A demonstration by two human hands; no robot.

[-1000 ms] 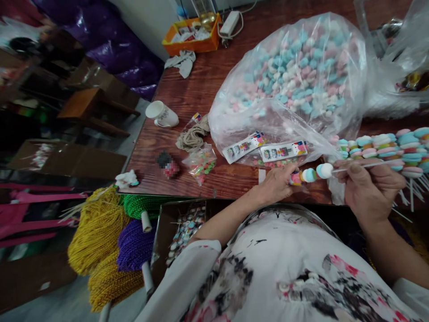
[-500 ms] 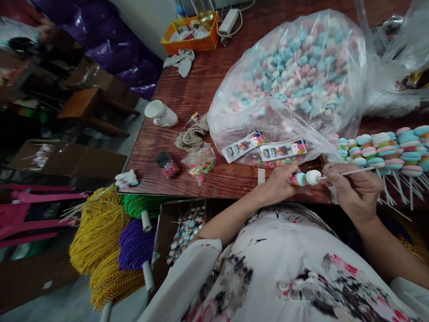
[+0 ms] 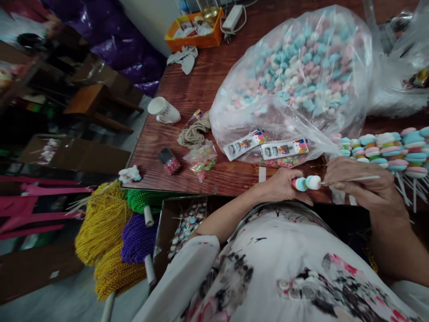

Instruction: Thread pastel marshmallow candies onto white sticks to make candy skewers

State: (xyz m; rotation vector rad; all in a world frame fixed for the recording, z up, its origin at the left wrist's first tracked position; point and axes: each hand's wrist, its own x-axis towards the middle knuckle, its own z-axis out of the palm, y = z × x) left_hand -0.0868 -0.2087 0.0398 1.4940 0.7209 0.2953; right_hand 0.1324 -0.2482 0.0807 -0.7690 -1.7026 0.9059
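Over the table's front edge, my left hand (image 3: 283,185) is closed around the near end of a short row of marshmallows (image 3: 306,182), coloured white, pale blue and pink. My right hand (image 3: 363,181) pinches a thin white stick (image 3: 363,179), whose one end meets the white marshmallow at the row's tip; how deep it goes in is hidden. Finished-looking marshmallow skewers (image 3: 385,150) lie piled beyond my right hand, their sticks pointing toward me. A large clear bag (image 3: 228,103) full of loose marshmallows stands just behind both hands.
Printed packets (image 3: 284,150) lie by the bag's near edge. Left of them are a small bag of coloured rings (image 3: 203,163), a cord bundle (image 3: 194,134) and a white mug (image 3: 164,111). An open box (image 3: 164,223) and yellow cord hanks (image 3: 100,228) sit below the table's left side.
My right hand has turned, its back now more toward the camera, and its fingers have shifted along the stick. Some left fingers have loosened and stretched below the marshmallows. The view has shifted slightly.
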